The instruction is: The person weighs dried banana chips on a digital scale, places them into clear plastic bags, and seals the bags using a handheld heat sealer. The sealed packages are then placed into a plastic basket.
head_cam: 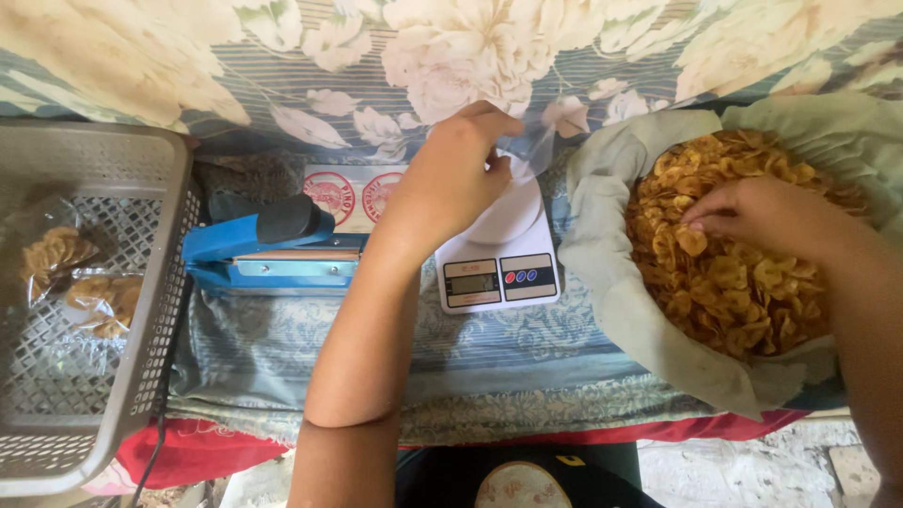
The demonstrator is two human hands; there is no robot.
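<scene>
Left forearm nearest camera, reaching up over white digital scale [499,256]. Left hand [451,174] pinches clear plastic bag [529,150] just above scale platform, fingers closed on bag rim. Right hand [743,209] right of scale, fingertips pinched on fried chips [729,273] heaped in cloth-lined basket [611,282]. Blue heat sealer [273,249] just left of scale. Grey mesh basket [94,310] further left, two filled chip packets [80,277] inside.

A blue sealer [273,246] lies at nine o'clock, a grey basket [141,160] with two filled bags [80,277] further left, floral cloth [395,47] at twelve.
</scene>
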